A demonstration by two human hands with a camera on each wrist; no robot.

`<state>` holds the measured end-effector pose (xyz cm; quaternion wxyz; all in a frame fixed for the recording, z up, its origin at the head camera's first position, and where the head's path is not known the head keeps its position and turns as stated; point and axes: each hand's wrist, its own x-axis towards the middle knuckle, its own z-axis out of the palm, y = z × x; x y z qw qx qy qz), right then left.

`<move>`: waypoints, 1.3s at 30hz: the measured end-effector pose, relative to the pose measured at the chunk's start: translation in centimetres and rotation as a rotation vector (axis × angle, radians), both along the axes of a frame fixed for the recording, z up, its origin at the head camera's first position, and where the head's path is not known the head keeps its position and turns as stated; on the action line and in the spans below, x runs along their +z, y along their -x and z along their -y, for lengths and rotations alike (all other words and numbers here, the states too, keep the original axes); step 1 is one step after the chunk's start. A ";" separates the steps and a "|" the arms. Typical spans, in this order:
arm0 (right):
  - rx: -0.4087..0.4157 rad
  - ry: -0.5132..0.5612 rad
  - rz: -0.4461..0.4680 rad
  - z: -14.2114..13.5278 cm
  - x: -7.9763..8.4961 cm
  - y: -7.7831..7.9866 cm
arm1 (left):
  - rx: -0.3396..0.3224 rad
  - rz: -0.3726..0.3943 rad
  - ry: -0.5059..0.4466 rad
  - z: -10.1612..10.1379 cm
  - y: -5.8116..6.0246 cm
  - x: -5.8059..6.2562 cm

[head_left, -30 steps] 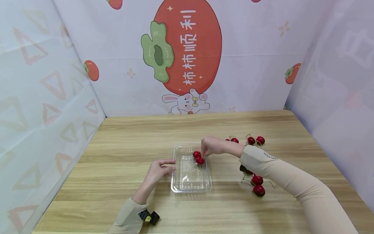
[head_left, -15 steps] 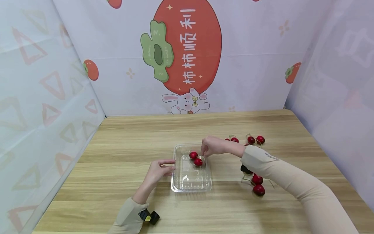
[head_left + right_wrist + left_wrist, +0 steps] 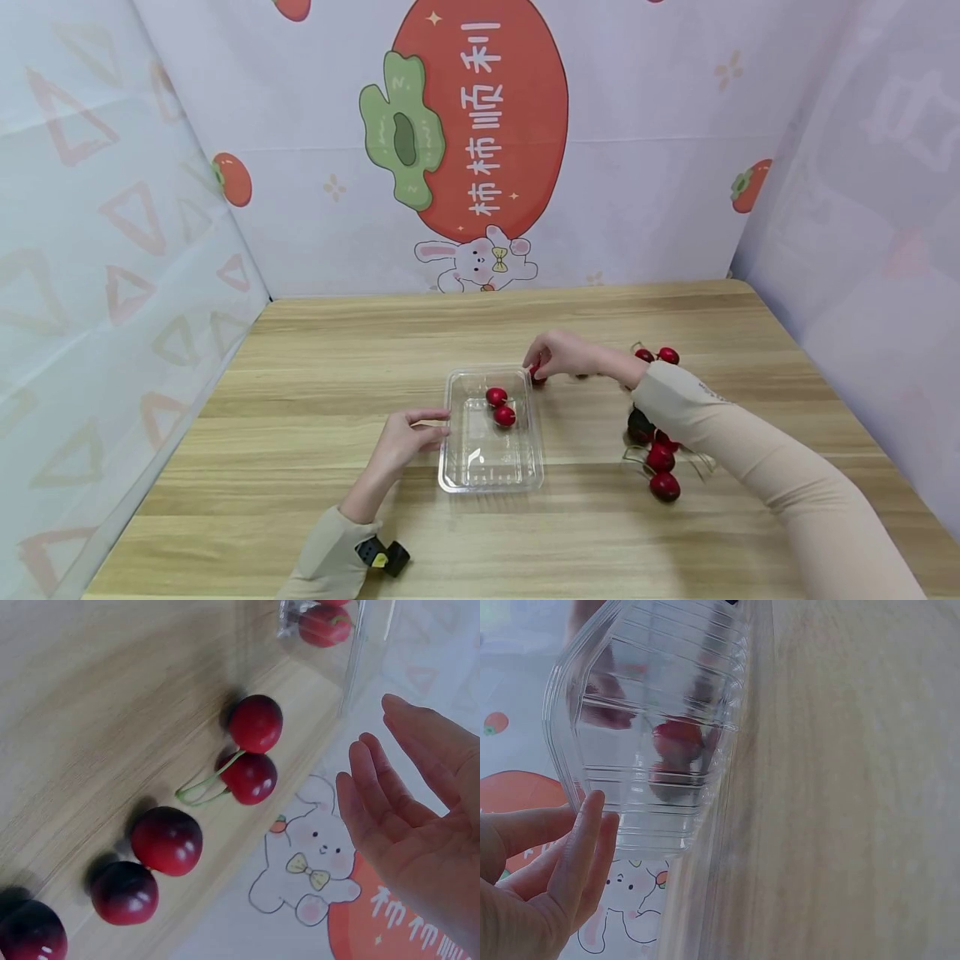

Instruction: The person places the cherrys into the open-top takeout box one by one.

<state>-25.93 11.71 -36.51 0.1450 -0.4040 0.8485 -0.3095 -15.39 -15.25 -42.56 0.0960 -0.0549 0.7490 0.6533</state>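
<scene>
A clear plastic container (image 3: 491,489) sits mid-table, with two red cherries (image 3: 497,397) joined in its upper part. At its left rim my left hand (image 3: 402,440) rests its fairly straight fingertips; in the left wrist view those fingers (image 3: 585,855) lie against the clear wall. My right hand (image 3: 567,354) is just beyond the container's upper right corner, over a cherry (image 3: 537,375) outside it. The right wrist view shows the hand (image 3: 409,776) with fingers spread and nothing between them. Near it on the wood lie two stemmed cherries (image 3: 255,724).
More cherries (image 3: 664,487) with stems lie on the right side of the wooden table (image 3: 337,350), partly under my right forearm. Others (image 3: 668,356) lie farther back. A printed cloth (image 3: 637,167) stands behind the table, with pale cloths at both sides.
The two cherries in the container have shifted slightly left and settled, released from my right hand. That hand has moved right and back over the rim. My left hand has stayed put.
</scene>
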 end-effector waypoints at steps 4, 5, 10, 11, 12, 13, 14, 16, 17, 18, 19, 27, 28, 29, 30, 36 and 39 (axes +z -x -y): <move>-0.031 -0.018 -0.015 -0.5 0.0 0.5 | -0.001 0.000 -0.001 0.0 0.0 0.0; -0.038 -0.020 -0.021 -0.6 -0.1 0.6 | -0.002 0.000 -0.001 0.0 0.0 0.0; -0.051 -0.037 -0.059 -1.2 -0.5 1.3 | 0.000 0.001 0.005 0.0 -0.1 0.1; -0.053 -0.040 -0.066 -1.3 -0.6 1.4 | 0.000 0.001 0.007 0.0 -0.1 0.1; -0.056 -0.041 -0.066 -1.4 -0.6 1.5 | 0.000 0.002 0.008 0.0 -0.1 0.1; -0.059 -0.040 -0.068 -1.5 -0.7 1.5 | 0.000 0.003 0.009 0.0 -0.1 0.2; -0.064 -0.041 -0.069 -1.6 -0.8 1.6 | 0.000 0.004 0.008 0.0 -0.1 0.2; -0.072 -0.043 -0.070 -1.8 -0.9 1.8 | -0.001 0.004 0.009 0.0 -0.1 0.2; -0.079 -0.045 -0.066 -1.9 -0.9 1.8 | -0.001 0.005 0.010 0.0 -0.1 0.2; -0.085 -0.046 -0.062 -2.0 -1.0 1.9 | -0.001 0.004 0.011 0.0 -0.1 0.2; -0.090 -0.050 -0.062 -2.1 -1.0 2.0 | 0.000 0.002 0.012 0.0 -0.1 0.2; -0.130 -0.078 -0.043 -2.7 -1.5 2.6 | 0.000 0.000 0.013 0.0 0.0 0.2; -0.135 -0.082 -0.040 -2.8 -1.5 2.6 | 0.000 0.002 0.013 0.0 0.0 0.2; -0.137 -0.085 -0.037 -2.8 -1.6 2.7 | -0.001 0.003 0.014 -0.1 0.0 0.2; -0.139 -0.090 -0.034 -2.9 -1.7 2.7 | -0.002 0.004 0.013 -0.1 0.0 0.2; -0.148 -0.119 -0.007 -3.1 -2.1 3.1 | -0.008 0.004 0.010 -0.1 -0.1 0.2; -0.143 -0.125 -0.006 -3.2 -2.3 3.2 | -0.006 0.002 0.012 -0.1 -0.1 0.2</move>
